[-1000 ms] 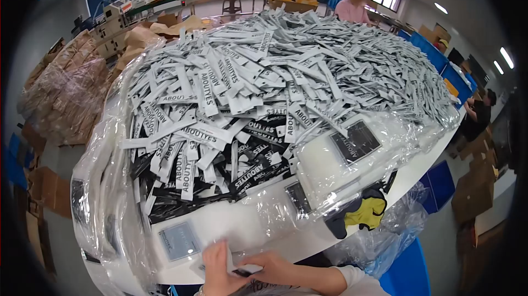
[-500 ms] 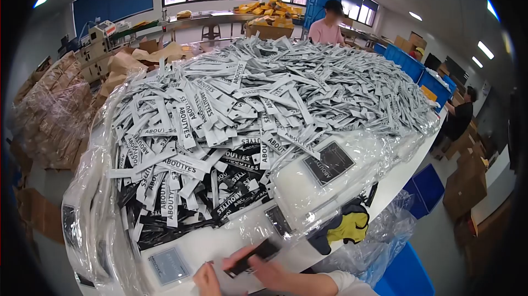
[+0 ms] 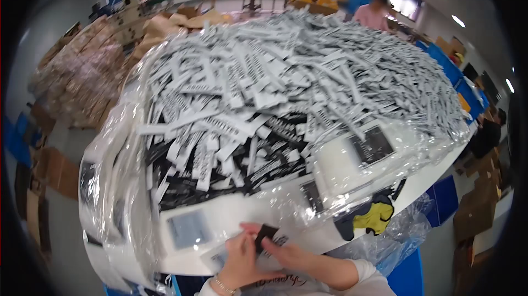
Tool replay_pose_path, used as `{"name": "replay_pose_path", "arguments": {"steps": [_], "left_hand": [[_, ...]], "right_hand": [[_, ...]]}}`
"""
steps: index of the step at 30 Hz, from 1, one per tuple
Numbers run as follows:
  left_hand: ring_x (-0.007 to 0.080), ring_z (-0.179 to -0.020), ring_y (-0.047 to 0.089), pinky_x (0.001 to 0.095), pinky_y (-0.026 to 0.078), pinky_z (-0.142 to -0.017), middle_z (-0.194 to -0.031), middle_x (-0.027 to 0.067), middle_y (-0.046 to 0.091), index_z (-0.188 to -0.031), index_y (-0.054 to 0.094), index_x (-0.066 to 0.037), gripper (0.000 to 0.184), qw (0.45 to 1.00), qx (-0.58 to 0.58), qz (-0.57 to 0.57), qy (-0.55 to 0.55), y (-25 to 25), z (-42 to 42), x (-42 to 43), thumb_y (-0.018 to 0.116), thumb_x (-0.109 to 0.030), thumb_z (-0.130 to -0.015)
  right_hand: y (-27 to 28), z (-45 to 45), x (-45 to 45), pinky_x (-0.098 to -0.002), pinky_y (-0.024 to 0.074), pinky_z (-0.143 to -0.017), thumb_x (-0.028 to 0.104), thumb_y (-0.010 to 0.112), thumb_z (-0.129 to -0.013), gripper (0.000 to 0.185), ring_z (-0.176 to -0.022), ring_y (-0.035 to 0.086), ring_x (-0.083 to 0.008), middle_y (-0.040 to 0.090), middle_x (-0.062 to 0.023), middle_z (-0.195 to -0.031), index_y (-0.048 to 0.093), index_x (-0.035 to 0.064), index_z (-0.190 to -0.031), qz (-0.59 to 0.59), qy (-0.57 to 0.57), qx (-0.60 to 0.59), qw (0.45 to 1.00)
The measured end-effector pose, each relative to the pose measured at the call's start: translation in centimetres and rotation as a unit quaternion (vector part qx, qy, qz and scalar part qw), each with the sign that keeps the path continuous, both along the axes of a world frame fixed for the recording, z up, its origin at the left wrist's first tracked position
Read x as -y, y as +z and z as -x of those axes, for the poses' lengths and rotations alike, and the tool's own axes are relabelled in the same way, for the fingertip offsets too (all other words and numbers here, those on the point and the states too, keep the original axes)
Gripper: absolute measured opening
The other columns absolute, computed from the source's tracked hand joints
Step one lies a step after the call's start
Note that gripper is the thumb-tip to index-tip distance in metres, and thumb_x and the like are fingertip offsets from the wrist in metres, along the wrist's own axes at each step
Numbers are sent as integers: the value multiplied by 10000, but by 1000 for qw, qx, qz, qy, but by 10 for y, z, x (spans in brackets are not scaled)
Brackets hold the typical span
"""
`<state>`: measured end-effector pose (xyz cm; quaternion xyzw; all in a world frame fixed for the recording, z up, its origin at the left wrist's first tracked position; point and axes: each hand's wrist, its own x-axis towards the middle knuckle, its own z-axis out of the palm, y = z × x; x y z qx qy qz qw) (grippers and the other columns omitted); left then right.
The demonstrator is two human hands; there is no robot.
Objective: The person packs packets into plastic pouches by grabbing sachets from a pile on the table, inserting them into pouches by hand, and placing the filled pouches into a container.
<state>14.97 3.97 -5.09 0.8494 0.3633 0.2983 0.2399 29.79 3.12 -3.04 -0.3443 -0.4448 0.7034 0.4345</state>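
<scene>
My left hand (image 3: 240,256) is closed, pinching a whitish see-through plastic bag (image 3: 213,258) that sticks out to its left. Close beside it, my right hand (image 3: 289,256) grips a black stick packet (image 3: 266,232), with pale lettered packaging next to the thumb. Both hands meet at the front edge of the table, and the bag's opening is hidden behind the fingers. Just beyond lies a white bag pack with a grey-blue label (image 3: 188,229). Farther back is a large heap of white stick packets (image 3: 242,76), with black stick packets (image 3: 275,164) at its near side.
Clear-wrapped bag stacks (image 3: 344,169) border the heap at right, and more plastic (image 3: 113,208) lines the left. A yellow and dark cloth (image 3: 374,216) lies at the right edge, above a blue bin (image 3: 407,274). A person in pink (image 3: 371,16) stands across the table.
The view has tilted down and shifted left. My hands have come together, the black packet is now between them, and a see-through bag shows at my left hand.
</scene>
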Motion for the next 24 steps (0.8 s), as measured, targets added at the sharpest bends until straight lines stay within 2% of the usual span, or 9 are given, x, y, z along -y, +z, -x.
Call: {"name": "replay_pose_path", "arguments": {"steps": [1, 4, 6, 8, 11, 14, 17, 20, 24], "left_hand": [[316, -975, 416, 398, 335, -777, -1131, 196, 383, -1162, 359, 63, 959, 1000, 1, -22, 9, -5, -1, 0, 800, -419, -460], [322, -990, 402, 403, 339, -790, -1107, 193, 386, -1162, 332, 83, 954, 997, 35, -65, 27, -13, -1, -1, 812, -345, -458], [329, -986, 401, 401, 340, -811, -1116, 199, 375, -1189, 286, 84, 990, 994, 100, -18, 46, -11, 6, -3, 809, -322, -453], [341, -971, 395, 390, 339, -850, -1126, 201, 355, -1215, 213, 85, 1050, 994, 110, 3, 18, -6, 11, -8, 807, -297, -438], [336, -978, 391, 384, 340, -858, -1145, 203, 339, -1221, 192, 84, 1066, 988, 128, 90, -1, -7, 15, -9, 809, -297, -439], [332, -980, 393, 389, 329, -853, -1136, 199, 366, -1218, 203, 70, 1041, 989, 125, 76, -15, -11, 20, -12, 800, -316, -456], [336, -977, 393, 395, 316, -847, -1127, 189, 387, -1213, 221, 59, 1020, 993, 85, 72, -49, -6, 22, -15, 791, -334, -463], [338, -979, 395, 402, 306, -840, -1129, 179, 392, -1191, 256, 49, 981, 990, 80, 111, -41, 5, 22, -13, 782, -341, -460], [326, -984, 399, 395, 303, -833, -1136, 177, 396, -1169, 292, 45, 961, 989, 75, 113, -55, 2, 22, -11, 785, -372, -457]], "right_hand": [[3, 0, -1, -318, 275, -978, 192, 443, -893, 440, -1134, 376, -169, 420, -60, -1233, 345, 24, -1288, -19, -25, -5, 1000], [-2, 2, 0, -321, 279, -974, 191, 445, -885, 469, -1170, 351, -194, 382, -82, -1284, 321, 31, -1308, -6, -28, -55, 998], [5, 3, 0, -325, 268, -979, 191, 461, -873, 497, -1182, 338, -224, 348, -96, -1317, 307, 33, -1319, -48, -30, 87, 995], [-9, -1, -2, -356, 292, -957, 179, 522, -832, 482, -1188, 311, -272, 281, -112, -1362, 392, 31, -1271, -276, 4, 318, 907], [-6, 4, 5, -361, 328, -905, 221, 611, -781, 420, -1130, 386, -258, 406, -89, -1269, 524, 25, -1142, -237, -147, 299, 912], [3, -18, 5, -381, 346, -851, 228, 726, -668, 509, -907, 527, -263, 515, -95, -1129, 543, 8, -1089, -362, -115, 376, 845], [2, -10, 6, -363, 352, -816, 298, 737, -650, 463, -865, 524, -214, 582, -4, -924, 593, 69, -1026, -427, -65, 394, 811], [11, -5, 12, -390, 358, -807, 282, 729, -659, 420, -844, 530, -193, 581, 14, -912, 601, 95, -1012, -294, -216, 285, 887], [3, -8, 16, -405, 352, -841, 273, 723, -665, 318, -914, 533, -181, 579, 19, -898, 613, 96, -905, -411, -77, 407, 812]]}}
